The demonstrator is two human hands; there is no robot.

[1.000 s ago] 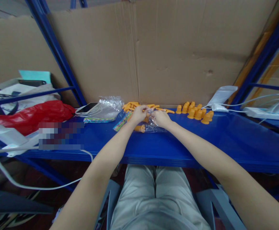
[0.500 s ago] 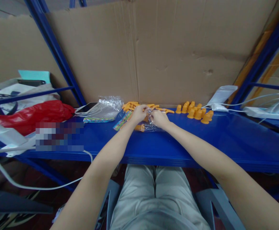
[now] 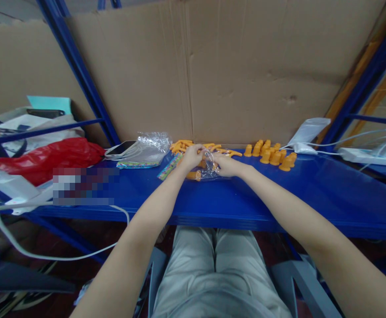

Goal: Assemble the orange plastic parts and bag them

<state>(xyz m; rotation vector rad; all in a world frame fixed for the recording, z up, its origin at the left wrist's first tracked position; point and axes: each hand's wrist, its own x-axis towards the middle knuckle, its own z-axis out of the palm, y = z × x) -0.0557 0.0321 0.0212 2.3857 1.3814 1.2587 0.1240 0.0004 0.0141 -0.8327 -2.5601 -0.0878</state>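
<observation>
A clear plastic bag (image 3: 209,171) with a colourful printed header (image 3: 169,167) lies at the middle of the blue table, orange plastic parts (image 3: 193,176) inside it. My left hand (image 3: 193,158) is closed on the bag's upper edge, thumb and fingers pinched. My right hand (image 3: 226,165) is at the bag's right side, fingers curled against the clear film; what lies under its fingertips is hidden. Behind both hands is a pile of orange branched plastic pieces (image 3: 181,145). To the right stand several orange cup-shaped pieces (image 3: 265,156) in rows.
Left of the work lies a stack of clear bags (image 3: 146,154) beside a phone (image 3: 123,148). Farther left are a red plastic bag (image 3: 54,158) and white cables. A cardboard wall (image 3: 246,79) closes off the back. At right sit a white pouch (image 3: 308,132) and a power strip (image 3: 372,155).
My right hand has shifted slightly right and down along the bag, and its wrist has turned. The left hand keeps its place on the bag.
</observation>
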